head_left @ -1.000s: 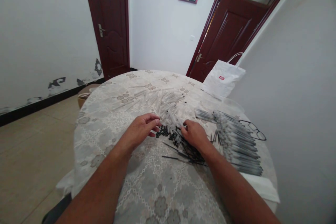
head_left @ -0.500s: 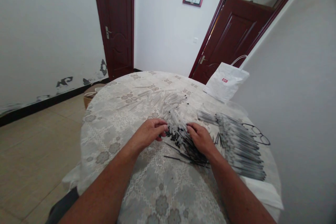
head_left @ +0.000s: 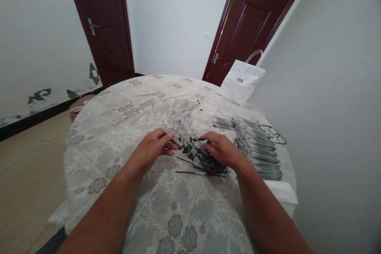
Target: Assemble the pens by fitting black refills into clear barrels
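My left hand [head_left: 156, 147] is closed on a translucent pen barrel [head_left: 172, 136], held between thumb and fingers and pointing to the right. My right hand [head_left: 218, 149] is curled at the right side of the pile, its thumb and fingertips close together; what they grip is too small to make out. Below and between the hands lie thin black pen refills [head_left: 210, 161] in a loose heap and small black pen caps or tips [head_left: 187, 150]. More translucent pen barrels [head_left: 169, 109] are scattered beyond the hands.
Grey-and-black pens [head_left: 258, 147] lie stacked in rows at the right, beside eyeglasses [head_left: 278, 137]. A white paper bag [head_left: 242, 79] stands at the back right. A patterned cloth [head_left: 98, 166] covers the round table. White paper or cloth [head_left: 281, 191] lies near the right edge.
My left hand has taken hold of a pen barrel from the heap. My right hand stays at the refills, its fingers more curled. The whole view has shifted, so things sit further left and higher.
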Demonstrator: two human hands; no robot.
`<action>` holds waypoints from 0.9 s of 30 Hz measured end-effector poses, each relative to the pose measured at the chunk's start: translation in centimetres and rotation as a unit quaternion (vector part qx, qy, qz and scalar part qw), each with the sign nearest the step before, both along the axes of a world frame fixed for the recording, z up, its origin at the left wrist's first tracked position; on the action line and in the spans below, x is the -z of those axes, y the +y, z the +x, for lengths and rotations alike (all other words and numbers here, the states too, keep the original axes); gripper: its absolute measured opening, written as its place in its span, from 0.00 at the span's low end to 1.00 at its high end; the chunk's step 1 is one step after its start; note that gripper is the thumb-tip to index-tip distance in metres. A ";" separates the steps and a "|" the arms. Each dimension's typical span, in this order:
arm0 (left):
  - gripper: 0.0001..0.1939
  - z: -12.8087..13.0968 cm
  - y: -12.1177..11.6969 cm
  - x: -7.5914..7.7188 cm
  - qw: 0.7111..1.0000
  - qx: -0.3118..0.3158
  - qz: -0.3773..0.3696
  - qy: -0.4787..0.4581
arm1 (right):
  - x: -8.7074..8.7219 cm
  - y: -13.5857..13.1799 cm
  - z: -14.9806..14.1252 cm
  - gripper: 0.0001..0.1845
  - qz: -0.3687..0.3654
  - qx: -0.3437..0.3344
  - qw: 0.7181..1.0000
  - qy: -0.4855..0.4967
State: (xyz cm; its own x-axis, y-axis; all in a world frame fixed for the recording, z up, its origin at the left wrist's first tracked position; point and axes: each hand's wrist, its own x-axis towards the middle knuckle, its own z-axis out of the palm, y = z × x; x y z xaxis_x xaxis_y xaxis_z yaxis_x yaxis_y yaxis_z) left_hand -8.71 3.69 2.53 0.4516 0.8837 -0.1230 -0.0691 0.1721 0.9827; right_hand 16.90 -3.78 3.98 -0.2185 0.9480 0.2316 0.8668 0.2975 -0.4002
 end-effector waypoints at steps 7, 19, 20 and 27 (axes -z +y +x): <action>0.13 0.0 0.4 0.1 0.999 -0.022 -0.013 -0.023 | 2.7 0.3 8.7 0.20 -0.088 0.180 0.962 -0.184; 0.14 -0.2 0.2 0.5 0.997 -0.006 -0.044 -0.064 | 4.9 1.2 10.8 0.11 -0.096 0.110 0.978 -0.151; 0.14 -0.2 0.2 0.4 0.997 -0.005 -0.045 -0.066 | 4.9 1.2 10.9 0.11 -0.072 0.103 0.982 -0.138; 0.14 -0.1 -0.1 0.5 0.993 0.001 -0.056 -0.104 | 1.6 0.4 4.7 0.09 0.154 0.055 0.987 0.003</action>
